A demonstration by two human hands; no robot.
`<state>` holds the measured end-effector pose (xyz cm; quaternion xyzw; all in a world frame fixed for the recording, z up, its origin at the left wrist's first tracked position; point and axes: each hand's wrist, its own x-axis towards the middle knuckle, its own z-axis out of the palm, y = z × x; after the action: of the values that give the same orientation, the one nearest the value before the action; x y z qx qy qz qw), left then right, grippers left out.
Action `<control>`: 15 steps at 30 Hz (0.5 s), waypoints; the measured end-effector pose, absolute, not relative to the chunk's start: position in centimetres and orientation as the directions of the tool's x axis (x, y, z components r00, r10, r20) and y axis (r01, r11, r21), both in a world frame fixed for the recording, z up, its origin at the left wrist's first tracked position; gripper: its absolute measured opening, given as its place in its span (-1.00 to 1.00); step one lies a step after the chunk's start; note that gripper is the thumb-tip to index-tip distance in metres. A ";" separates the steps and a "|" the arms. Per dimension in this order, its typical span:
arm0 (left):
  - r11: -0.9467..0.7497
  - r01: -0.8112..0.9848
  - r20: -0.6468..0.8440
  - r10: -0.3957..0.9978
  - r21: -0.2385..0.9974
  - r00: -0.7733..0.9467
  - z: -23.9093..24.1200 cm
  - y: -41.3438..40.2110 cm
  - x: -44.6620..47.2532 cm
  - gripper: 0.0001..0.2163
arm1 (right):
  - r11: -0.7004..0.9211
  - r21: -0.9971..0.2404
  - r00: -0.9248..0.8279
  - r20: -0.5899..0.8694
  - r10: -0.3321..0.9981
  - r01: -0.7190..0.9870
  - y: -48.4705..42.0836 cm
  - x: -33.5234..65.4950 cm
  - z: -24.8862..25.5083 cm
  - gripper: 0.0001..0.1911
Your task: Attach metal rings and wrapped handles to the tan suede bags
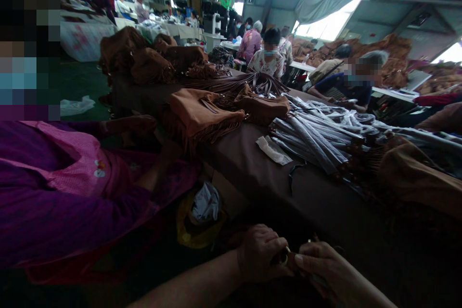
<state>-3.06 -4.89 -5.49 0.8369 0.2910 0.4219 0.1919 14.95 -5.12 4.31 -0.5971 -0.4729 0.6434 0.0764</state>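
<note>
My left hand (260, 252) and my right hand (325, 269) meet low at the front edge of a dark brown table (260, 178). Both are curled closed around a small metal ring (287, 256) and a dark strap piece that I cannot make out clearly in the shadow. Farther up the table lie a pile of plastic-wrapped straps (317, 137) and tan fringed bags (202, 113).
A co-worker in a purple and pink top (72, 187) sits close on my left, an arm resting by the bags. A yellow bag with crumpled plastic (204, 211) lies below the table edge. More brown bags are heaped behind, and other workers sit at far tables.
</note>
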 end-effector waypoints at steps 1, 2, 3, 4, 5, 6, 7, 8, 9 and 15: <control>-0.782 0.313 0.611 0.619 0.539 0.494 -5.8 -5.0 -3.0 -0.41 | -0.565 -0.686 -0.283 -0.716 0.639 0.458 -5.0 15.0 4.5 -0.46; -0.794 0.306 0.613 0.602 0.525 0.511 -6.0 -5.1 -3.0 -0.41 | -0.583 -0.678 -0.294 -0.728 0.620 0.448 -4.9 15.1 4.7 -0.47; -0.793 0.303 0.600 0.602 0.529 0.528 -6.1 -5.2 -3.0 -0.43 | -0.591 -0.679 -0.308 -0.729 0.611 0.436 -4.8 15.1 4.9 -0.48; -0.777 0.300 0.571 0.617 0.554 0.542 -6.1 -5.2 -3.0 -0.44 | -0.584 -0.690 -0.324 -0.720 0.613 0.427 -4.7 15.2 4.9 -0.48; -0.746 0.300 0.531 0.644 0.594 0.551 -5.9 -5.2 -3.0 -0.46 | -0.567 -0.703 -0.336 -0.707 0.622 0.429 -4.7 15.2 4.9 -0.47; -0.706 0.299 0.482 0.674 0.641 0.559 -5.5 -5.1 -3.1 -0.48 | -0.539 -0.716 -0.339 -0.691 0.638 0.443 -4.8 15.3 4.8 -0.45; -0.660 0.302 0.425 0.704 0.688 0.569 -5.0 -5.0 -3.1 -0.51 | -0.505 -0.725 -0.335 -0.675 0.657 0.469 -5.1 15.4 4.6 -0.42; -0.611 0.310 0.363 0.728 0.729 0.581 -4.4 -4.9 -3.2 -0.55 | -0.459 -0.730 -0.327 -0.655 0.681 0.506 -5.5 15.4 4.4 -0.39; -0.562 0.325 0.297 0.746 0.761 0.596 -3.8 -4.8 -3.2 -0.62 | -0.400 -0.731 -0.315 -0.628 0.712 0.553 -6.0 15.5 4.2 -0.38; -0.457 0.534 0.083 0.809 0.711 0.582 -1.1 -3.7 -2.4 -0.80 | -0.116 -0.644 -0.121 -0.312 0.943 0.756 -9.8 15.5 2.6 -0.44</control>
<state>-2.42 -3.71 -1.12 0.8272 0.4058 0.2103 0.3269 15.49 -9.78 2.62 -0.6508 -0.6524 0.3669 0.1272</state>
